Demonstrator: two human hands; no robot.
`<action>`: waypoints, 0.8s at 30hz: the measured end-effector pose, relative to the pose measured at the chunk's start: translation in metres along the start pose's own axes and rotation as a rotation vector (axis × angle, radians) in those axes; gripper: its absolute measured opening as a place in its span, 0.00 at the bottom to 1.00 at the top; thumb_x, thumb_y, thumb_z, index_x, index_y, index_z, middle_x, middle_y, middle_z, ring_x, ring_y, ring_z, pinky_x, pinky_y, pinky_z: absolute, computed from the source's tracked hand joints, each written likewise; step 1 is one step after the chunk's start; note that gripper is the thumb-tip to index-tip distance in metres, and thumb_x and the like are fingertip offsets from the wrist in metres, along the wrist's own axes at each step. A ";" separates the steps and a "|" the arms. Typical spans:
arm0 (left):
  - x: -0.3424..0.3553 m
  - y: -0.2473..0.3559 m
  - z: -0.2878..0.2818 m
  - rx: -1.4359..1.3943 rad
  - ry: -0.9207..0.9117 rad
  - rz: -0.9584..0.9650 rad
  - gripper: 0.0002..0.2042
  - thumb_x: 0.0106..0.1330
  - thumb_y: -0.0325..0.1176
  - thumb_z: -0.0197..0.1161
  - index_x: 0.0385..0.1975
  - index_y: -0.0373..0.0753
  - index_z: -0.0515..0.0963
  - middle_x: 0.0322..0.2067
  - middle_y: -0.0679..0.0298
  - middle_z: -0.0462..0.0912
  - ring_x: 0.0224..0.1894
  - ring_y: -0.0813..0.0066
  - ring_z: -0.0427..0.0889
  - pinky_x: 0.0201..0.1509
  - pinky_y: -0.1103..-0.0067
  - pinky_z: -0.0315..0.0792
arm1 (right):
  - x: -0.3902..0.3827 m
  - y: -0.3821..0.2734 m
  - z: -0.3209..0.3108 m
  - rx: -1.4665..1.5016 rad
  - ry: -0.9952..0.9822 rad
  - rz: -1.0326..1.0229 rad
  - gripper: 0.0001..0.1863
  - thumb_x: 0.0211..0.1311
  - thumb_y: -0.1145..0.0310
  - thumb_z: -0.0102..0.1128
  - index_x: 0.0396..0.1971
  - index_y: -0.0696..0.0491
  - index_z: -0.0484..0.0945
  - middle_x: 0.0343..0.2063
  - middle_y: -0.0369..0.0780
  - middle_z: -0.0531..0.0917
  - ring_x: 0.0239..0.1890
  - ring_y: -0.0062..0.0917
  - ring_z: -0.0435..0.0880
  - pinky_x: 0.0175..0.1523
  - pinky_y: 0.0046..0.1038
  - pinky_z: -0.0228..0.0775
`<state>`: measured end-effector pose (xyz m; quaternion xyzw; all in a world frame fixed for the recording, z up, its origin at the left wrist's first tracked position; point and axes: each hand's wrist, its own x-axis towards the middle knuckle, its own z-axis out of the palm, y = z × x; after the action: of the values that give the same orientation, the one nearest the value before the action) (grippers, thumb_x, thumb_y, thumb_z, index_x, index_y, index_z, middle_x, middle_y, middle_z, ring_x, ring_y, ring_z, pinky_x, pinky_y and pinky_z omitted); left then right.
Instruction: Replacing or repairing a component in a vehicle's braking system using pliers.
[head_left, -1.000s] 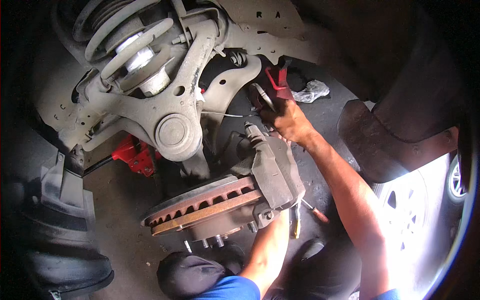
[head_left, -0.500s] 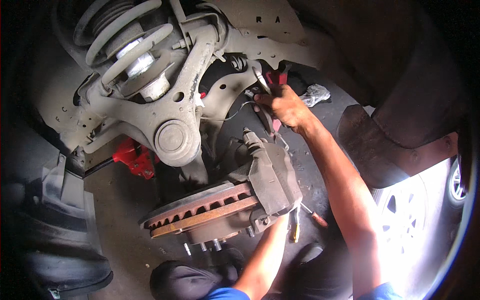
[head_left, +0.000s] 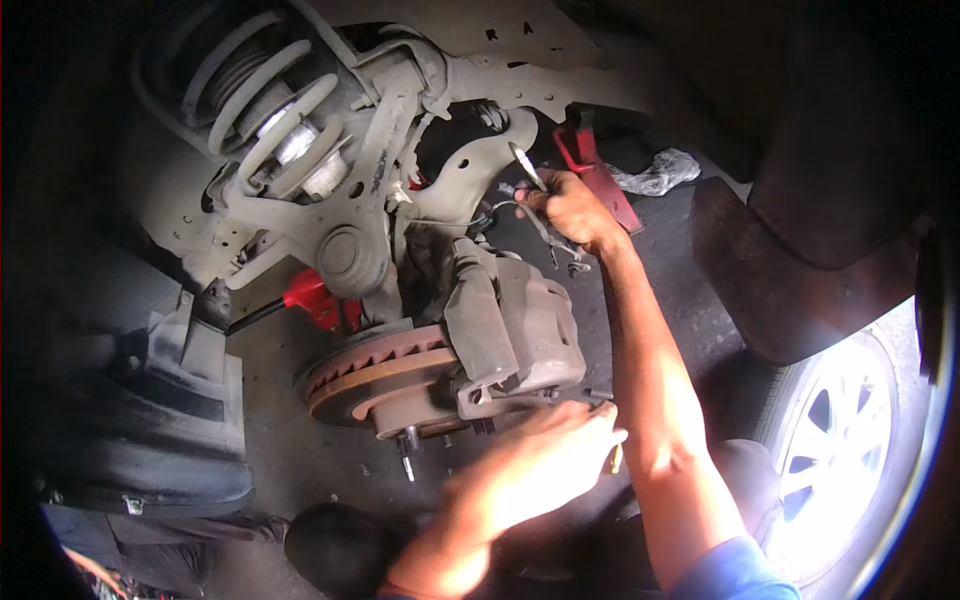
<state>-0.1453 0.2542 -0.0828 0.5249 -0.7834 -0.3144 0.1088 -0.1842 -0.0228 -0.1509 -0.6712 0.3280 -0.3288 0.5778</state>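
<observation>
My right hand (head_left: 575,208) is closed around a slim silver metal tool (head_left: 525,165), whose upper end sticks out toward the control arm (head_left: 480,170); its kind is not clear. A thin cable (head_left: 492,212) and a small metal bracket (head_left: 560,247) hang close to that hand. Lower down, my left hand (head_left: 545,450) is smeared by motion, just below the brake caliper (head_left: 540,335). A short dark rod end (head_left: 598,394) shows by its fingers; I cannot make out whether the hand holds it. The caliper sits over the rusty-edged brake disc (head_left: 385,375).
A coil spring and shock absorber (head_left: 300,145) rise at the upper left. Behind the disc is a red jack part (head_left: 315,298); a red stand (head_left: 605,185) and crumpled clear plastic (head_left: 660,172) lie beyond my right hand. A wheel (head_left: 835,425) lies at the lower right.
My left hand has come up from beneath the disc to just below the caliper. The disc and caliper have swivelled, and the view has shifted. My right hand keeps its hold.
</observation>
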 end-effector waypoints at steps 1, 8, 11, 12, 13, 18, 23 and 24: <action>-0.011 0.020 -0.029 0.000 0.162 0.036 0.11 0.73 0.38 0.64 0.42 0.35 0.81 0.33 0.49 0.84 0.32 0.48 0.83 0.37 0.60 0.76 | 0.001 0.005 -0.003 0.076 0.013 0.013 0.11 0.73 0.63 0.64 0.47 0.55 0.83 0.32 0.34 0.87 0.30 0.13 0.76 0.35 0.22 0.66; 0.057 -0.008 -0.226 0.647 0.379 -0.110 0.20 0.73 0.46 0.64 0.44 0.31 0.85 0.28 0.55 0.84 0.30 0.65 0.82 0.41 0.67 0.75 | 0.001 -0.011 0.005 0.540 0.028 -0.088 0.13 0.74 0.66 0.64 0.47 0.60 0.83 0.32 0.37 0.86 0.31 0.17 0.80 0.36 0.25 0.73; 0.094 -0.073 -0.251 0.585 0.076 -0.205 0.18 0.72 0.40 0.65 0.50 0.29 0.84 0.41 0.48 0.89 0.45 0.60 0.88 0.52 0.68 0.77 | 0.003 -0.012 0.007 0.551 0.014 -0.110 0.12 0.74 0.66 0.63 0.47 0.60 0.82 0.32 0.37 0.86 0.28 0.17 0.79 0.34 0.25 0.72; 0.104 -0.084 -0.250 0.591 0.074 -0.202 0.18 0.72 0.40 0.65 0.50 0.29 0.84 0.41 0.48 0.89 0.45 0.60 0.88 0.52 0.68 0.77 | 0.003 -0.009 0.006 0.555 0.018 -0.114 0.12 0.74 0.66 0.63 0.47 0.60 0.82 0.32 0.37 0.86 0.28 0.17 0.79 0.34 0.25 0.72; 0.114 -0.091 -0.247 0.523 0.070 -0.203 0.19 0.72 0.40 0.64 0.51 0.29 0.84 0.43 0.47 0.89 0.47 0.59 0.88 0.54 0.68 0.77 | 0.004 -0.007 0.006 0.542 0.010 -0.122 0.13 0.74 0.65 0.64 0.49 0.58 0.82 0.33 0.34 0.86 0.30 0.15 0.79 0.35 0.23 0.72; 0.146 -0.108 -0.231 0.557 -0.140 -0.372 0.19 0.73 0.38 0.64 0.53 0.29 0.83 0.44 0.49 0.90 0.46 0.61 0.88 0.54 0.70 0.78 | 0.003 -0.003 0.003 0.484 0.039 -0.145 0.13 0.74 0.64 0.65 0.51 0.56 0.82 0.35 0.33 0.86 0.33 0.14 0.80 0.41 0.22 0.73; 0.146 -0.132 -0.232 0.116 -0.104 -0.432 0.15 0.73 0.33 0.65 0.52 0.27 0.82 0.41 0.57 0.90 0.43 0.72 0.87 0.49 0.75 0.78 | 0.008 0.002 0.012 0.462 0.086 -0.138 0.13 0.74 0.64 0.64 0.49 0.58 0.83 0.33 0.34 0.86 0.34 0.16 0.80 0.42 0.24 0.73; 0.143 -0.138 -0.234 0.035 -0.053 -0.407 0.15 0.73 0.32 0.65 0.52 0.27 0.81 0.40 0.57 0.90 0.42 0.71 0.87 0.48 0.75 0.78 | 0.006 -0.002 0.017 0.436 0.112 -0.136 0.14 0.74 0.65 0.62 0.48 0.61 0.84 0.32 0.35 0.86 0.32 0.17 0.79 0.41 0.26 0.73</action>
<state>0.0151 0.0032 -0.0072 0.6660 -0.6690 -0.3299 0.0135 -0.1667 -0.0177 -0.1502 -0.5315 0.2349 -0.4669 0.6665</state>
